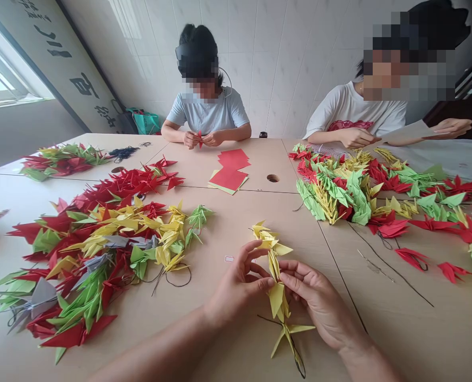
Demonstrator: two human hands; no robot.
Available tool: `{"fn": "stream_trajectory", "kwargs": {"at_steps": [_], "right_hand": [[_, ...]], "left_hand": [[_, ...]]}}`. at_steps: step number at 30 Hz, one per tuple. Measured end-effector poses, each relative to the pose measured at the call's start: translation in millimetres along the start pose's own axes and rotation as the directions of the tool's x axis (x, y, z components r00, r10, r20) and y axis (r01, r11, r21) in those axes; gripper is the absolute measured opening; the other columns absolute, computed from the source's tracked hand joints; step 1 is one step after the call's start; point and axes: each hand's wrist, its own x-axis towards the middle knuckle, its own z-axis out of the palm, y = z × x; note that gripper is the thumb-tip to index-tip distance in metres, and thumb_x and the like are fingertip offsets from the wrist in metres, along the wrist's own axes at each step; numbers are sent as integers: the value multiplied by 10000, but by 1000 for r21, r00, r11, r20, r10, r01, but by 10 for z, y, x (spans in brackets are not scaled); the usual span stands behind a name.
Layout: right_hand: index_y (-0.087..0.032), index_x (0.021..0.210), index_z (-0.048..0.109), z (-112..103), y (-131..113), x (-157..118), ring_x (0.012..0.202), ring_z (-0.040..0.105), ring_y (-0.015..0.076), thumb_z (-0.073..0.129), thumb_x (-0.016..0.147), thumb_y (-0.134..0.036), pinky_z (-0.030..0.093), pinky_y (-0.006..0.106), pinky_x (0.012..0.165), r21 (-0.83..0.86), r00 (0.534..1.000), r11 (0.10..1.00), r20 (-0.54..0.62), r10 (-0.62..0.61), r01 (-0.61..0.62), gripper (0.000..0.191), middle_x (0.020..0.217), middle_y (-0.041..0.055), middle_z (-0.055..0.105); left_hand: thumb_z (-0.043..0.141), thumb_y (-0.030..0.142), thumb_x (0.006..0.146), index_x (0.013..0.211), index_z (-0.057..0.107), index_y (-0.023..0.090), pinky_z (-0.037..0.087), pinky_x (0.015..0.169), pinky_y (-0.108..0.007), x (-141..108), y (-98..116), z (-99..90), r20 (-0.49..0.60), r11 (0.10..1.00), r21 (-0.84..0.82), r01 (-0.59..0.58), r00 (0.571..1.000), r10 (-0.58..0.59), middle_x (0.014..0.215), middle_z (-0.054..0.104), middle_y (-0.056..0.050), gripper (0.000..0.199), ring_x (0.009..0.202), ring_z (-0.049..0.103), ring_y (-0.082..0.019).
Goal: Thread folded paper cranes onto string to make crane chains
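Both my hands grip a string of yellow folded paper cranes (276, 300) just above the table, near the front middle. My left hand (241, 278) pinches it from the left, thumb against the paper and fingers curled behind. From the right, my right hand (313, 297) holds the same string lower down, thumb and fingers closed on it. Some fingertips are hidden behind the paper. The upper cranes lean away from me. At the lower end one crane hangs with its wings spread, and a dark cord (298, 361) loops out below it.
Strung red, yellow, green and grey cranes (112, 228) are heaped at left, with another pile (351, 185) at right. Red paper squares (231, 178) lie mid-table near a round hole (273, 178). A needle-like wire (375, 265) lies at right. Two people (209, 114) sit opposite, handling paper.
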Motion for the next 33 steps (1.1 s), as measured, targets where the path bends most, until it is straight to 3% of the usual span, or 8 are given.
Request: {"fn": "stream_trajectory", "kwargs": {"at_steps": [9,19,25,30,33], "right_hand": [[-195,937,643,16,7,10,639,559,120,697,729,-331,431,227,583,-86,1000,996,-14,2,-3,254,738,-10,646],[-183,946,627,16,-10,24,643,542,114,696,730,-334,418,232,583,-86,999,996,23,27,-25,273,755,-3,647],[-186,948,623,6,2,22,638,531,113,681,747,-327,414,236,592,-89,999,996,37,20,-17,253,758,-2,643],[-195,934,640,20,-12,19,642,509,116,678,746,-322,401,232,586,-108,999,994,42,2,3,230,756,-4,632],[-198,963,657,21,-12,22,660,477,115,658,758,-314,382,225,587,-141,1000,990,23,-20,24,235,805,4,636]], "left_hand": [[658,203,756,1212,474,294,468,714,-258,-32,-37,21,23,991,114,-63,998,61,1286,474,-76,500,829,528,-127],[725,206,690,1187,483,309,443,665,-246,1,-13,24,62,996,-92,5,998,1,1295,458,-75,562,724,529,-85],[726,186,669,1144,485,279,412,625,-232,23,34,42,71,993,-118,17,997,-9,1250,455,-70,541,682,499,-68],[663,154,668,1139,477,213,360,576,-221,-1,93,52,45,990,-78,115,993,-112,804,541,-8,509,630,453,-87],[598,127,657,1123,486,184,344,568,-221,-12,102,40,6,988,-54,147,989,-147,705,493,17,483,623,438,-95]]}}
